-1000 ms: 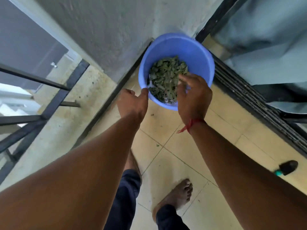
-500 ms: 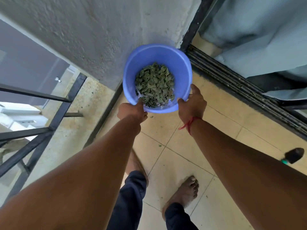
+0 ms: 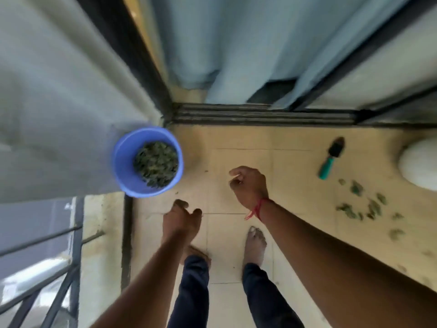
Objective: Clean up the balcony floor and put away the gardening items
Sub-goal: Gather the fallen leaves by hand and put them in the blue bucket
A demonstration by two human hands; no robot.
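Down in the corner by the wall stands the blue bucket [image 3: 123,162] on the tiled floor [image 3: 295,176], green leaves [image 3: 156,164] heaped inside. The left hand [image 3: 182,218] and right hand [image 3: 248,185] hang apart from it, fingers loosely curled, holding nothing. A green-handled trowel [image 3: 331,157] and scattered leaves [image 3: 359,209] lie to the right, near a white rounded object [image 3: 421,162]

Bucket [image 3: 123,162] is sitting on the floor [image 3: 290,185] in the corner, against the wall [image 3: 59,114]. Leaf pile [image 3: 156,164] is lying inside it. Door track [image 3: 260,116] is running behind-right of the bucket. Railing [image 3: 75,245] is standing front-left. Trowel [image 3: 332,157] is lying well right, loose leaves [image 3: 364,207] lying further right and nearer the person.
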